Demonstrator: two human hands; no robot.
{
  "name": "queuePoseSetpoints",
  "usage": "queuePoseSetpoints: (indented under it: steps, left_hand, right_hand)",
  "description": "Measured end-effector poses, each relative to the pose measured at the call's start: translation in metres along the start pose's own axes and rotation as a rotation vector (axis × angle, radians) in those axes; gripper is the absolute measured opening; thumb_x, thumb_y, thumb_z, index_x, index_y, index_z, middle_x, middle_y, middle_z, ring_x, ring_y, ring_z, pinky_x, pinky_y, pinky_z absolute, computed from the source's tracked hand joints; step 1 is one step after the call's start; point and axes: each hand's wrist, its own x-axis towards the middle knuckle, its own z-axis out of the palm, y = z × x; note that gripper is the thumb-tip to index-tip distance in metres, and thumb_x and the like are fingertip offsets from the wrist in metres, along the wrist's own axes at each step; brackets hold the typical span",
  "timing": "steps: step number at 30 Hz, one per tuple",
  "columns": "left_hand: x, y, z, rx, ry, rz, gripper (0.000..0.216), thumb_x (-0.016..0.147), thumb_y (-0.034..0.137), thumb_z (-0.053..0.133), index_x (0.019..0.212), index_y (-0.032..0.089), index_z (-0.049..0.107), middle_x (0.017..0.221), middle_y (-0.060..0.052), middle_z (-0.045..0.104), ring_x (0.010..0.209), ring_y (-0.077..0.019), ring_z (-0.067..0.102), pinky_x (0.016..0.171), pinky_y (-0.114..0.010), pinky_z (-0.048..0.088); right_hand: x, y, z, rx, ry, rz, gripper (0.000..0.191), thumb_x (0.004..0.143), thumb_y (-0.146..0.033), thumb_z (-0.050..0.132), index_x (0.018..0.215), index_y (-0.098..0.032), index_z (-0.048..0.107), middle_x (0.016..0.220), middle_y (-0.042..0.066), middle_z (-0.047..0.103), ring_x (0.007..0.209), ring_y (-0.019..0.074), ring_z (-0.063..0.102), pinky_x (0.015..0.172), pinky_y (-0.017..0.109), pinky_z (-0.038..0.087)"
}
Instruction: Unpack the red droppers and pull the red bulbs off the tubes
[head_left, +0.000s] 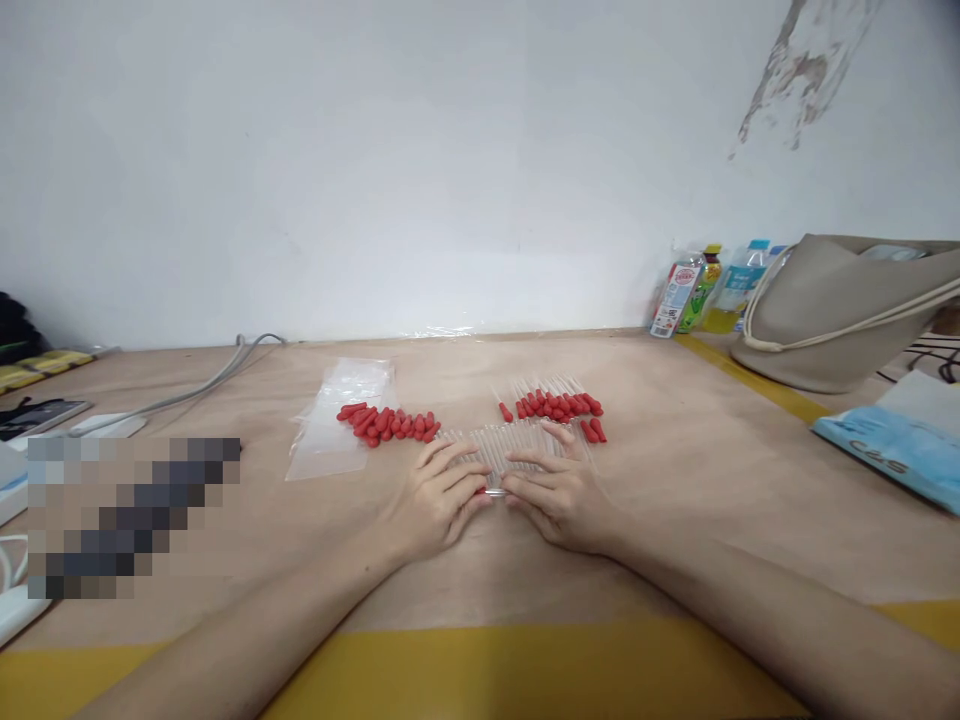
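A row of clear glass tubes (501, 445) lies on the wooden table (675, 480) in front of me. My left hand (439, 500) and my right hand (559, 495) meet at the near end of the row, fingertips pinched together on one small clear tube (495, 491). A loose pile of red rubber caps (386, 423) lies to the left of the tubes. Behind the right hand lie several tubes fitted with red caps (559, 405).
An empty clear plastic bag (337, 420) lies left of the caps. A beige bag (840, 310) and drink bottles (705, 290) stand at the back right, a blue tissue pack (892, 440) at the right edge. A grey cable (202, 385) and devices lie at left.
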Motion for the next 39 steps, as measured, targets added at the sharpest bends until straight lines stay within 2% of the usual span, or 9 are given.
queuePoseSetpoints:
  steps: [7,18,21,24,29,31,33,34,39]
  left_hand:
    - [0.000,0.000,-0.006,-0.016,-0.058,-0.023,0.010,0.083,0.017,0.047,0.084,0.018,0.057,0.090,-0.001,0.066,0.102,-0.0209,0.051,0.093,-0.041,0.031]
    - [-0.006,-0.002,-0.011,-0.014,-0.055,0.004,0.009,0.083,0.017,0.048,0.083,0.018,0.056,0.100,-0.002,0.065,0.104,-0.0198,0.051,0.092,-0.040,0.033]
    - [-0.013,-0.014,-0.014,0.015,0.004,-0.048,0.011,0.083,0.015,0.046,0.080,0.018,0.057,0.101,-0.003,0.065,0.104,-0.0207,0.050,0.089,-0.041,0.035]
    - [-0.019,-0.031,-0.016,0.019,0.099,-0.168,0.011,0.084,0.019,0.047,0.083,0.019,0.058,0.093,-0.004,0.064,0.092,-0.0190,0.053,0.080,-0.036,0.041]
    - [-0.007,-0.071,-0.022,0.017,0.154,-0.507,0.019,0.085,0.028,0.045,0.087,0.019,0.062,0.082,-0.004,0.055,0.077,-0.0147,0.054,0.071,-0.028,0.045]
    - [0.005,-0.092,-0.026,0.103,0.077,-0.676,0.024,0.084,0.027,0.042,0.093,0.018,0.063,0.086,-0.005,0.053,0.081,-0.0168,0.055,0.073,-0.030,0.045]
    - [0.017,-0.113,-0.030,0.153,-0.137,-0.816,0.027,0.083,0.022,0.040,0.098,0.015,0.062,0.089,-0.008,0.055,0.091,-0.0195,0.054,0.080,-0.030,0.043]
    - [0.022,-0.122,-0.031,0.159,-0.274,-0.860,0.029,0.083,0.022,0.039,0.101,0.016,0.060,0.092,-0.007,0.057,0.095,-0.0199,0.053,0.082,-0.030,0.042]
    - [0.036,-0.150,-0.023,0.136,-0.477,-0.949,0.030,0.073,0.031,0.052,0.099,0.019,0.057,0.085,-0.004,0.065,0.079,-0.0198,0.059,0.071,-0.028,0.043]
  right_hand:
    - [-0.004,0.004,0.001,0.030,-0.030,-0.092,0.015,0.082,-0.012,0.049,0.092,-0.015,0.060,0.085,0.004,0.069,0.097,0.0134,0.059,0.096,0.033,0.039]
    - [-0.008,0.006,-0.002,0.061,0.004,-0.177,0.022,0.080,-0.008,0.049,0.100,-0.010,0.058,0.095,0.008,0.066,0.107,0.0173,0.054,0.100,0.038,0.037]
    - [-0.011,0.013,-0.008,0.033,0.038,-0.079,0.023,0.081,-0.008,0.046,0.099,-0.015,0.059,0.093,0.005,0.067,0.102,0.0164,0.056,0.098,0.040,0.035]
    - [-0.011,0.019,-0.014,-0.069,0.077,0.138,0.017,0.081,-0.016,0.052,0.092,-0.021,0.063,0.074,0.000,0.066,0.078,0.0143,0.059,0.087,0.038,0.037]
    - [-0.003,0.023,-0.013,-0.185,0.004,0.365,0.020,0.080,-0.020,0.050,0.093,-0.022,0.066,0.065,0.001,0.063,0.066,0.0138,0.050,0.072,0.032,0.032]
    - [0.004,0.026,-0.010,-0.197,-0.044,0.419,0.023,0.079,-0.018,0.048,0.094,-0.020,0.065,0.069,0.002,0.064,0.068,0.0143,0.051,0.072,0.032,0.029]
    - [0.011,0.030,-0.006,-0.226,-0.108,0.449,0.022,0.078,-0.018,0.047,0.091,-0.019,0.066,0.067,0.002,0.064,0.068,0.0152,0.051,0.072,0.033,0.027]
    - [0.014,0.031,-0.004,-0.252,-0.140,0.454,0.022,0.077,-0.018,0.047,0.088,-0.019,0.066,0.066,0.003,0.064,0.068,0.0158,0.051,0.071,0.033,0.026]
    - [0.022,0.029,0.010,-0.402,-0.245,0.433,0.017,0.074,-0.016,0.047,0.076,-0.017,0.064,0.068,0.006,0.064,0.070,0.0185,0.050,0.069,0.036,0.022]
